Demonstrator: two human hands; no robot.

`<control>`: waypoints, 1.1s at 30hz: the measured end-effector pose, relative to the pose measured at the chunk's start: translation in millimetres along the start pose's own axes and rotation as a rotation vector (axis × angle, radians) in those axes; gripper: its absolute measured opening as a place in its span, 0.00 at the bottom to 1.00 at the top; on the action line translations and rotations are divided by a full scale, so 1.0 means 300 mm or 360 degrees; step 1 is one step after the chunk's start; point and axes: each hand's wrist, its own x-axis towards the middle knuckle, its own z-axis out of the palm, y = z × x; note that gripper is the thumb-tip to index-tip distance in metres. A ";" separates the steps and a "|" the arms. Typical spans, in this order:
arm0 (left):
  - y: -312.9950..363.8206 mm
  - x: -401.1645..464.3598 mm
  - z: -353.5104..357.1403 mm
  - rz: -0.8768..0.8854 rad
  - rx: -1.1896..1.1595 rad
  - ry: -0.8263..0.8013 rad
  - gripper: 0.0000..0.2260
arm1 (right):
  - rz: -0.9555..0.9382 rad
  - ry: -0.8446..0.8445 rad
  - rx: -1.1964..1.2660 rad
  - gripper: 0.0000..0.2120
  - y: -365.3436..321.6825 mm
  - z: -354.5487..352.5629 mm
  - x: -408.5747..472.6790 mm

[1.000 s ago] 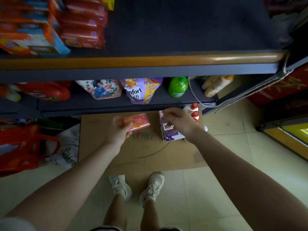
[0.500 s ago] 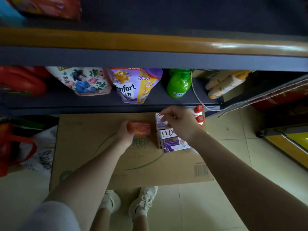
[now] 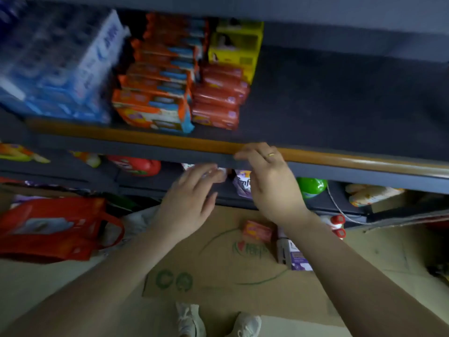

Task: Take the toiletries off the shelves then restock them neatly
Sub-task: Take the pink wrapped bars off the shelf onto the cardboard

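Orange soap pack [image 3: 257, 231] lies flat on cardboard [image 3: 218, 276], seemingly untouched; both hands [image 3: 187, 203] spread, empty.

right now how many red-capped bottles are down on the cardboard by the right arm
2 show: one red-capped bottle beside the right forearm, another just below it, at the cardboard's right edge. The arm may hide more.

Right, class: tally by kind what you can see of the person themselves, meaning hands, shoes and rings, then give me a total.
Hands: 2 (left hand, right hand)
White shoes: 2 (left shoe, right shoe)
Gold ring: 1, on the right hand
Total: 5
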 end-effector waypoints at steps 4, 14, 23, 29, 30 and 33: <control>-0.121 0.096 -0.176 0.0044 0.0439 0.0247 0.27 | -0.0065 0.0139 -0.0451 0.25 -0.073 0.046 0.169; -0.225 0.170 -0.186 -0.0111 0.0587 -0.0094 0.46 | 0.0296 -0.0302 -0.0731 0.21 -0.049 0.024 0.334; -0.218 0.173 -0.193 -0.0158 0.0257 -0.0023 0.37 | 0.0407 -0.0525 -0.0914 0.21 -0.086 0.001 0.363; -0.151 0.159 -0.254 -0.0172 -0.0650 0.0020 0.33 | 0.0550 -0.0107 0.0325 0.17 -0.101 -0.063 0.225; -0.129 0.154 -0.268 -0.0219 -0.0900 0.0018 0.32 | 0.0598 -0.0098 0.0657 0.16 -0.118 -0.068 0.198; -0.074 0.142 -0.306 -0.0216 -0.1311 0.0131 0.25 | 0.0670 -0.0146 0.1258 0.16 -0.157 -0.065 0.136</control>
